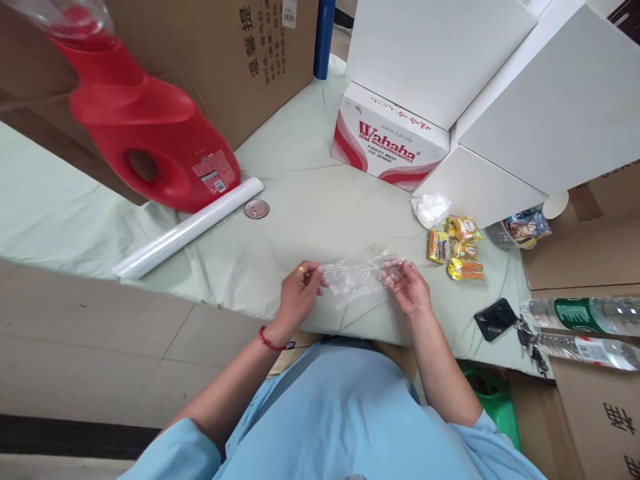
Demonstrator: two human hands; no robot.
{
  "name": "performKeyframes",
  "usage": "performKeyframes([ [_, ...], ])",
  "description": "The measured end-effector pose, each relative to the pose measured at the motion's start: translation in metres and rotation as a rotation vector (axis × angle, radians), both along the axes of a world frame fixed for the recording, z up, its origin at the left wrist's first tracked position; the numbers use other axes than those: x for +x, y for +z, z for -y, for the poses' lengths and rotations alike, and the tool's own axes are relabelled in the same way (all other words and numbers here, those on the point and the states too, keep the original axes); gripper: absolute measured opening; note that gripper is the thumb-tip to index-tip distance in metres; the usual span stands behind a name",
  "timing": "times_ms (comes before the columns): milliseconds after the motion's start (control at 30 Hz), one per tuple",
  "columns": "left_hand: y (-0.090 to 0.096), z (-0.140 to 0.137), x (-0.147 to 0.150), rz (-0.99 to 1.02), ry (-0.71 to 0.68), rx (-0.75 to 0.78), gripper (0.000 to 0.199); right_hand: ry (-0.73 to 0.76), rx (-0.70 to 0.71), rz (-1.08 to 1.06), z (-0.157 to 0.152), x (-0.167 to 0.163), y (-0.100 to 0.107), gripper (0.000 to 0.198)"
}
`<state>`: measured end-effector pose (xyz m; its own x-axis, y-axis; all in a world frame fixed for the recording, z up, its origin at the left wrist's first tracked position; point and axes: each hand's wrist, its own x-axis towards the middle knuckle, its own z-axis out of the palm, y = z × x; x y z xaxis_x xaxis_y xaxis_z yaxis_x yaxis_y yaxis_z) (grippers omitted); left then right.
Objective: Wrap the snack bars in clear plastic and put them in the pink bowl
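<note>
A clear plastic bag point(353, 281) stretches between my two hands, low over the near edge of the covered table. My left hand point(301, 290) pinches its left end, a ring on one finger and a red bracelet at the wrist. At the other end, my right hand point(409, 287) is closed on the bag, with some of the film over its fingertips. To the right of that hand lie several small yellow-wrapped packets point(463, 248). Just behind them is a crumpled white plastic bag point(431, 209).
At left stand a red jug point(165, 143) and a white roll point(190, 230), near a round disc point(257, 209). A Wahaba-style red-and-white carton point(390, 137) and white boxes point(545, 100) rise behind. Right: black phone point(495, 319), keys point(531, 343), water bottles point(585, 315), snack tub point(505, 235).
</note>
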<state>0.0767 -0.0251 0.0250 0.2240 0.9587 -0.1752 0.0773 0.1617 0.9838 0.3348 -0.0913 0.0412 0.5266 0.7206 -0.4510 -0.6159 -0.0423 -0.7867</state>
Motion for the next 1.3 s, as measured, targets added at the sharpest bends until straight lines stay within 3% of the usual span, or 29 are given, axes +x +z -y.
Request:
performKeyframes([
  [133, 0.003, -0.010, -0.020, 0.034, 0.113, -0.149, 0.039, 0.022, -0.083, 0.102, -0.006, 0.001, -0.008, 0.039],
  [367, -0.004, -0.013, -0.047, -0.053, 0.218, -0.274, 0.035, 0.095, -0.153, 0.287, -0.001, 0.007, -0.010, 0.048],
  [433, 0.000, -0.010, -0.052, -0.131, 0.279, -0.217, 0.038, 0.103, -0.180, 0.342, 0.003, 0.010, -0.011, 0.048],
  [533, 0.020, -0.002, -0.053, -0.309, 0.382, 0.079, 0.029, 0.125, -0.210, 0.398, 0.006, 0.013, -0.012, 0.046],
  [600, 0.037, 0.005, -0.048, -0.370, 0.297, 0.333, 0.014, 0.135, -0.217, 0.413, 0.007, 0.013, -0.011, 0.045],
  [700, 0.053, 0.011, -0.030, -0.321, -0.100, 0.603, 0.020, 0.152, -0.218, 0.426, 0.006, 0.013, -0.008, 0.045],
  [767, 0.050, 0.011, -0.014, -0.315, -0.340, 0.694, 0.026, 0.169, -0.218, 0.437, 0.007, 0.013, -0.005, 0.044],
  [867, 0.029, 0.005, 0.008, -0.442, -0.511, 0.730, 0.029, 0.207, -0.222, 0.477, 0.013, 0.018, -0.002, 0.041],
  [1033, -0.005, -0.008, 0.027, -0.718, -0.492, 0.659, 0.038, 0.170, -0.237, 0.516, 0.030, 0.039, -0.005, 0.041],
  [1300, -0.024, 0.010, 0.022, -0.852, -0.441, 0.669, 0.053, 0.107, -0.156, 0.590, 0.037, 0.068, -0.004, 0.043],
])
